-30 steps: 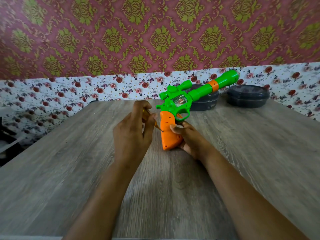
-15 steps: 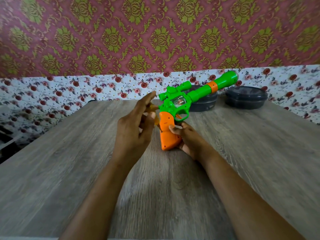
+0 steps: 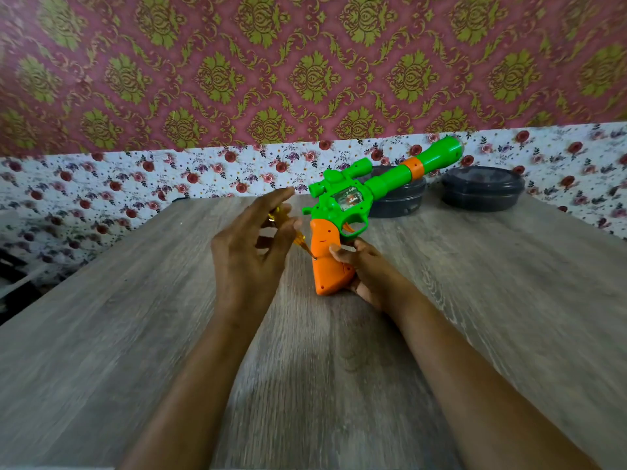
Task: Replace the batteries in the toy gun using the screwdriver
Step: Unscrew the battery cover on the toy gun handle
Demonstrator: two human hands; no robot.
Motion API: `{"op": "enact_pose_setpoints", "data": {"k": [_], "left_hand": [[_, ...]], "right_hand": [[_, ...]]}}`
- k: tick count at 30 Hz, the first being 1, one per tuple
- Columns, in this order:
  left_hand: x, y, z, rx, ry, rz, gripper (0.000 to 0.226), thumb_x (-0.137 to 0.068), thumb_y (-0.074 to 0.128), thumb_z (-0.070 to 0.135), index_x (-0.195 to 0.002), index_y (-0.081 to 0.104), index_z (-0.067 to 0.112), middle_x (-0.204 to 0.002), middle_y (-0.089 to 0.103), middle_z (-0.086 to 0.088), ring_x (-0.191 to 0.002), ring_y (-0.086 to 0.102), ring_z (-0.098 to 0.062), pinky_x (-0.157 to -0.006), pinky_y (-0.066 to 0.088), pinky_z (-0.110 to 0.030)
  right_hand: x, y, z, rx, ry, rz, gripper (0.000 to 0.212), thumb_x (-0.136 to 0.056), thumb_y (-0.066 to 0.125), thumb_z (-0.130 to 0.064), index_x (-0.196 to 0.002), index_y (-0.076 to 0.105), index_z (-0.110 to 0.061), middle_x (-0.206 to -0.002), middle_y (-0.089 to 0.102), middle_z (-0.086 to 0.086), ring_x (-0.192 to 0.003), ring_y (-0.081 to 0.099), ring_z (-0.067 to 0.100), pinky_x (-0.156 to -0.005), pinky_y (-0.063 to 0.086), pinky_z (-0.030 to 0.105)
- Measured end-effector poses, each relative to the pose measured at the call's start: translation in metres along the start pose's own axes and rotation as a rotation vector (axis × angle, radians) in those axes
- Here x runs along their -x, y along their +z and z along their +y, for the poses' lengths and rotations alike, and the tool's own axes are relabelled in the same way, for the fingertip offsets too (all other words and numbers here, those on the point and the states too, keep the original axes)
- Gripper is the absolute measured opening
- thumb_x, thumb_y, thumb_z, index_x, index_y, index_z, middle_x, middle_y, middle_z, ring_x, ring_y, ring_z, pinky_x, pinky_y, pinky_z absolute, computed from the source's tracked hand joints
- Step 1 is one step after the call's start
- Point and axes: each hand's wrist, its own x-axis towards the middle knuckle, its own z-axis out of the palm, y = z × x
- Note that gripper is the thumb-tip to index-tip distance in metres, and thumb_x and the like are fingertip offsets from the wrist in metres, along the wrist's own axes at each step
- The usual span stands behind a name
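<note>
A green toy gun [image 3: 353, 200] with an orange grip [image 3: 327, 262] stands grip-down on the wooden table [image 3: 135, 327], barrel pointing up and to the right. My right hand [image 3: 368, 269] clasps the grip from the right side, thumb on its face. My left hand [image 3: 252, 244] holds a small screwdriver with a yellow see-through handle [image 3: 298, 237] between thumb and fingers, with the index finger stretched out. The screwdriver's tip touches a screw on the left edge of the grip.
Two dark round lidded containers [image 3: 481, 188] [image 3: 400, 198] stand at the table's far right, behind the gun barrel. Floral wallpaper backs the table. The table's left edge runs diagonally; dark objects lie beyond it at the far left.
My left hand's fingers have uncurled from a closed grasp to a looser, spread hold on the screwdriver. The gun and my right hand have stayed nearly still.
</note>
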Motion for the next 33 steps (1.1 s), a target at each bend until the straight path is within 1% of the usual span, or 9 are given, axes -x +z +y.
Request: {"op": "enact_pose_setpoints", "data": {"k": [4,9,11,13,16,20,24,29,33], "left_hand": [[-0.0015,-0.0010,-0.0010,-0.024,0.037,-0.033,0.048,-0.087,0.051,0.006,-0.134,0.050,0.013,-0.114,0.059,0.012,-0.088,0.058,0.020,-0.072,0.044,0.000],[-0.0032,-0.0037,-0.0044,-0.017,0.077,-0.078,0.049,-0.087,0.051,0.009,-0.135,0.046,0.017,-0.113,0.059,0.019,-0.086,0.062,0.012,-0.074,0.050,-0.007],[-0.0039,-0.0052,-0.0042,-0.003,0.064,-0.064,0.039,-0.086,0.060,0.016,-0.124,0.054,0.021,-0.104,0.064,0.016,-0.090,0.064,0.007,-0.073,0.050,-0.008],[-0.0045,-0.0065,-0.0045,0.001,0.032,-0.033,0.024,-0.082,0.067,0.024,-0.104,0.059,0.022,-0.090,0.064,0.018,-0.083,0.063,0.003,-0.067,0.049,-0.010],[-0.0031,-0.0051,-0.0044,-0.014,-0.010,-0.001,0.028,-0.075,0.072,0.036,-0.090,0.054,0.019,-0.084,0.061,0.015,-0.077,0.060,-0.002,-0.061,0.048,-0.015],[0.0003,0.0017,-0.0029,0.032,-0.012,-0.010,0.033,-0.080,0.072,0.018,-0.100,0.046,0.020,-0.087,0.064,0.003,-0.069,0.063,-0.007,-0.057,0.049,-0.016],[-0.0007,0.0009,-0.0012,0.024,0.070,-0.040,0.032,-0.089,0.063,0.019,-0.114,0.055,0.037,-0.095,0.064,0.002,-0.071,0.065,-0.010,-0.063,0.054,-0.019],[-0.0028,-0.0033,-0.0053,0.043,0.060,-0.049,0.042,-0.086,0.043,0.015,-0.126,0.052,0.026,-0.105,0.064,0.012,-0.070,0.067,-0.006,-0.065,0.057,-0.023],[-0.0044,-0.0049,-0.0086,0.050,0.076,-0.079,0.042,-0.089,0.042,-0.001,-0.124,0.053,0.020,-0.100,0.065,0.013,-0.069,0.068,-0.002,-0.066,0.056,-0.018]], "right_hand": [[-0.0007,0.0005,0.0005,-0.001,-0.003,-0.002,0.045,-0.093,0.050,-0.009,-0.136,0.038,-0.009,-0.125,0.054,0.012,-0.089,0.058,0.015,-0.071,0.050,0.035],[-0.0010,0.0004,0.0007,-0.012,-0.001,-0.002,0.043,-0.093,0.049,-0.008,-0.135,0.039,-0.009,-0.119,0.055,0.009,-0.087,0.058,0.013,-0.069,0.049,0.034],[-0.0007,0.0008,0.0003,-0.012,0.000,0.000,0.042,-0.093,0.049,-0.008,-0.134,0.040,-0.010,-0.126,0.054,0.013,-0.088,0.058,0.013,-0.070,0.049,0.033],[-0.0005,0.0010,0.0000,-0.007,-0.004,0.002,0.042,-0.093,0.050,-0.008,-0.134,0.040,-0.010,-0.132,0.052,0.014,-0.089,0.058,0.014,-0.070,0.049,0.034],[-0.0004,0.0016,0.0003,0.003,-0.005,0.002,0.044,-0.093,0.049,-0.009,-0.135,0.039,-0.011,-0.134,0.051,0.015,-0.099,0.056,0.021,-0.072,0.049,0.035],[-0.0006,0.0020,-0.0007,-0.001,-0.001,0.008,0.045,-0.093,0.049,-0.008,-0.137,0.038,-0.010,-0.135,0.050,0.015,-0.101,0.055,0.022,-0.073,0.049,0.037],[-0.0006,0.0013,-0.0005,-0.013,0.005,0.011,0.044,-0.093,0.050,-0.008,-0.135,0.039,-0.011,-0.133,0.051,0.015,-0.090,0.058,0.017,-0.069,0.050,0.037],[-0.0003,0.0013,0.0000,-0.021,0.000,0.003,0.043,-0.093,0.049,-0.008,-0.134,0.040,-0.010,-0.121,0.055,0.011,-0.088,0.058,0.015,-0.069,0.050,0.035],[-0.0023,0.0004,0.0000,-0.008,0.017,0.021,0.047,-0.092,0.051,-0.010,-0.137,0.038,-0.011,-0.134,0.051,0.014,-0.104,0.054,0.024,-0.079,0.048,0.042]]}}
